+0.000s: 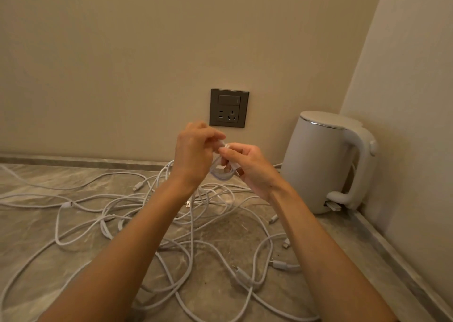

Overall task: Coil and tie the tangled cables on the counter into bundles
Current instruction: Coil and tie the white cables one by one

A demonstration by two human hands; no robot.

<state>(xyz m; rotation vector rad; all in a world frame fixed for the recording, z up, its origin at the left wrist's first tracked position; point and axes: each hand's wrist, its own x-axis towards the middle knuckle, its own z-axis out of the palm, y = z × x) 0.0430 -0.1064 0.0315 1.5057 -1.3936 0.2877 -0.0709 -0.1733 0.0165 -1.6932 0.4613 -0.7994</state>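
Both hands are raised above the counter [348, 253], toward its back edge. Your left hand [195, 150] pinches the top of a small white coil [221, 173]. Your right hand [247, 167] grips its side, fingers curled round it. The remaining cables [171, 223] sprawl tangled from the middle to the front edge.

Risks:
- The coil doesn't look tied; ease either grip and the loops spring open.
- I can't tell if a tail runs down into the tangle. If it does, pulling tightens knots.
- The kettle [318, 162] stands close in the back right corner.

no legible txt, no labels, no nos.
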